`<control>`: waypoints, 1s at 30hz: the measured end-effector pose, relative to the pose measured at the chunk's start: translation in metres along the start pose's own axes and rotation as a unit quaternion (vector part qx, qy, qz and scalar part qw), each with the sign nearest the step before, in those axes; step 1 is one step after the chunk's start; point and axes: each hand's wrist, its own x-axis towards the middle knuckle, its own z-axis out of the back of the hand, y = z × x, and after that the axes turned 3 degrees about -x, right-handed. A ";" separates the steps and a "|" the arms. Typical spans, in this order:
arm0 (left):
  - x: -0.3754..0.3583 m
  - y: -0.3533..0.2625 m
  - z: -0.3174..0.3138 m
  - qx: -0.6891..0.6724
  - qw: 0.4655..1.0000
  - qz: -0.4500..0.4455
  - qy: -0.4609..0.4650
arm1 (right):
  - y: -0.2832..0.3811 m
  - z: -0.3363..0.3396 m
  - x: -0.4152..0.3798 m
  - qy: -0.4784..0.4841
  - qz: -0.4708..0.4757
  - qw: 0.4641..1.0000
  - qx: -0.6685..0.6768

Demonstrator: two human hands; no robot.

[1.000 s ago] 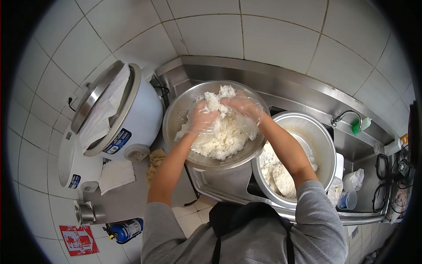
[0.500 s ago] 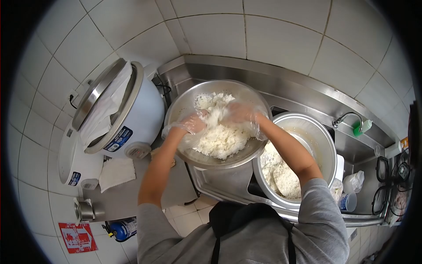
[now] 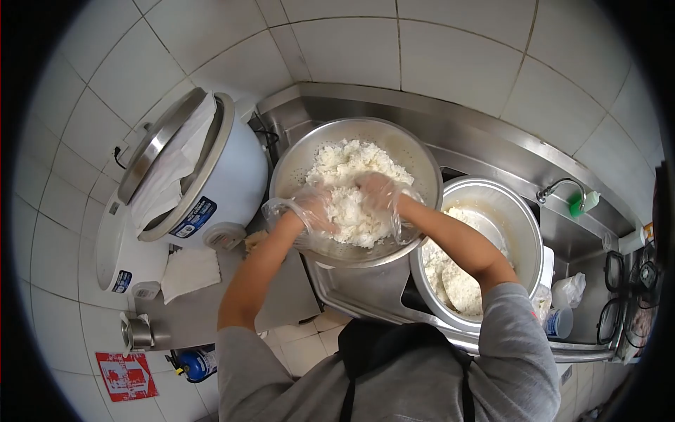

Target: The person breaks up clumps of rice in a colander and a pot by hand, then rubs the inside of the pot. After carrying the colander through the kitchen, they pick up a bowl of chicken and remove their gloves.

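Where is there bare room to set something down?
Bare: grey counter below the square white cloth, right of the small metal container; the steel surface between the wide steel bowl and round silver pot. Crowded: that bowl, with white rice, left hand and right hand; right of the pot, a clear plastic bag and translucent plastic cup.

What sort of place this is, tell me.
Probably a commercial kitchen: a large cooker stands on the left, a tap on the right, and a wide bowl holds plenty of rice.
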 end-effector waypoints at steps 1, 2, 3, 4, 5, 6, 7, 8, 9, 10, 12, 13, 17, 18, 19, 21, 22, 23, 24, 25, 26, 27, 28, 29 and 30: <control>-0.007 -0.006 -0.003 0.016 0.999 -0.012 -0.049 | -0.001 0.013 -0.002 -0.047 -0.034 0.992 0.116; -0.011 -0.012 -0.005 0.032 0.994 -0.024 -0.097 | -0.001 0.026 0.002 -0.048 -0.032 0.992 0.115; -0.016 -0.021 -0.002 0.031 0.994 -0.024 -0.099 | -0.003 0.040 0.009 -0.038 -0.108 0.989 0.089; -0.023 -0.032 0.003 0.076 0.992 -0.032 -0.099 | -0.008 0.049 0.015 -0.028 -0.185 0.980 0.062; -0.025 -0.038 0.005 0.122 0.987 -0.041 -0.097 | -0.013 0.058 0.020 -0.027 -0.186 0.980 0.062; -0.017 -0.035 -0.003 0.121 0.987 -0.041 -0.097 | -0.023 0.065 0.025 -0.026 -0.133 0.991 0.015; -0.003 -0.027 -0.019 0.110 0.985 -0.081 -0.107 | -0.031 0.070 0.028 -0.025 -0.078 0.996 -0.032; 0.007 -0.021 -0.029 0.099 0.981 -0.120 -0.118 | -0.042 0.064 0.031 -0.025 -0.077 0.996 -0.032; 0.012 -0.021 -0.031 0.100 0.981 -0.118 -0.117 | -0.057 0.046 0.036 -0.023 -0.026 0.999 -0.028; 0.016 -0.024 -0.032 0.062 0.986 -0.109 -0.111 | -0.070 0.026 0.041 -0.022 0.026 0.999 -0.023; 0.017 -0.023 -0.031 0.023 0.989 -0.098 -0.106 | -0.083 -0.005 0.049 0.029 -0.082 0.992 0.092; 0.018 -0.023 -0.030 -0.020 0.990 -0.084 -0.108 | -0.087 -0.011 0.051 0.080 -0.193 0.957 0.202; 0.017 -0.011 -0.026 -0.179 0.957 -0.090 -0.208 | -0.068 0.009 0.030 0.014 -0.127 0.990 0.058; 0.016 -0.012 -0.018 -0.177 0.958 -0.092 -0.208 | -0.072 0.004 0.034 0.012 -0.146 0.989 0.012; 0.011 -0.014 -0.007 -0.260 0.936 -0.048 -0.233 | -0.069 0.006 0.036 0.011 -0.165 0.986 -0.032; 0.037 0.012 -0.022 -0.299 0.864 -0.108 -0.389 | -0.056 0.028 0.026 0.011 -0.198 0.980 0.002; 0.037 0.011 -0.011 -0.300 0.864 -0.108 -0.389 | -0.048 0.042 0.021 0.015 -0.229 0.973 0.034; 0.031 0.006 0.005 -0.344 0.874 -0.022 -0.342 | -0.046 0.044 0.019 0.018 -0.230 0.972 0.034; 0.028 0.003 0.015 -0.385 0.874 0.064 -0.289 | -0.044 0.044 0.017 -0.006 -0.217 0.974 0.066; 0.032 0.004 0.019 -0.388 0.874 0.065 -0.286 | -0.035 0.053 0.015 -0.031 -0.203 0.974 0.098; 0.035 0.005 0.025 -0.350 0.876 0.081 -0.322 | -0.027 0.062 0.013 -0.028 -0.205 0.974 0.097; 0.039 0.006 0.031 -0.311 0.875 0.096 -0.357 | -0.001 0.085 0.011 0.060 -0.155 0.985 0.054; 0.040 0.005 0.040 -0.312 0.876 0.094 -0.356 | 0.017 0.096 0.009 0.146 -0.105 0.984 0.010; 0.039 0.003 0.051 -0.313 0.892 0.118 -0.303 | 0.021 0.090 0.006 0.171 0.001 0.982 0.075; 0.041 0.004 0.058 -0.312 0.906 0.141 -0.249 | 0.025 0.083 0.004 0.191 0.107 0.966 0.139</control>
